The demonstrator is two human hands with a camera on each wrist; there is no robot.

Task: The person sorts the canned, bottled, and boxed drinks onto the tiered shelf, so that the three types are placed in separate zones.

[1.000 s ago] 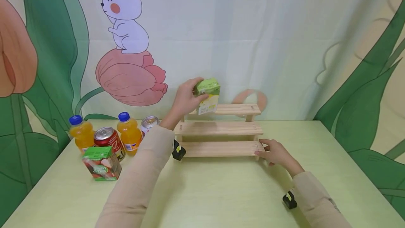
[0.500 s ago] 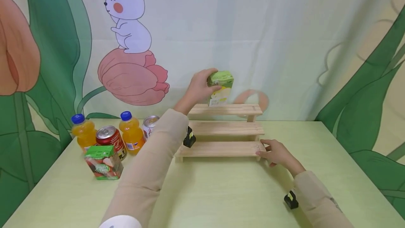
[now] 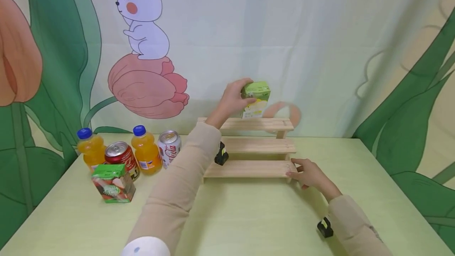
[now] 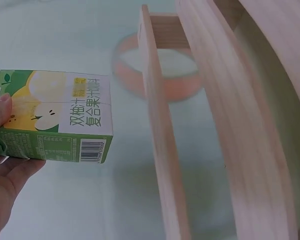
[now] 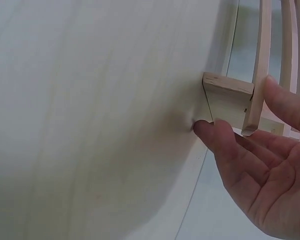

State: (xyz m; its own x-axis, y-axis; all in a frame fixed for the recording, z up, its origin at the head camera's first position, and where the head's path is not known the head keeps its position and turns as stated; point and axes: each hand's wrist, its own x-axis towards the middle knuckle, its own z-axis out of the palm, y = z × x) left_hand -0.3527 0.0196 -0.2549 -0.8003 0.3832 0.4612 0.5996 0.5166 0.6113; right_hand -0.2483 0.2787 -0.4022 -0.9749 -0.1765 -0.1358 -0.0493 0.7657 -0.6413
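My left hand (image 3: 234,98) grips a green juice box (image 3: 256,100) by its upper part, above the top board of a three-tier wooden shelf rack (image 3: 249,168). In the left wrist view, a gap separates the juice box (image 4: 55,115) from the nearest board (image 4: 160,130); the thumb presses the printed front and the fingers curl round behind. At the rack's right end, my right hand (image 3: 308,174) holds the lowest tier. Seen from the right wrist, the thumb of this hand (image 5: 265,180) lies on the board (image 5: 260,65), the other fingers curled about its end.
At the table's left stand two orange drink bottles (image 3: 145,151) (image 3: 91,148), a red can (image 3: 122,155), a white Coca-Cola can (image 3: 169,146) and a red-and-green juice box (image 3: 113,183). A printed curtain (image 3: 320,50) hangs behind the table (image 3: 256,220).
My left hand has carried the green juice box rightward along the top board, rising at first and then sinking slightly. The right hand has kept its place on the rack.
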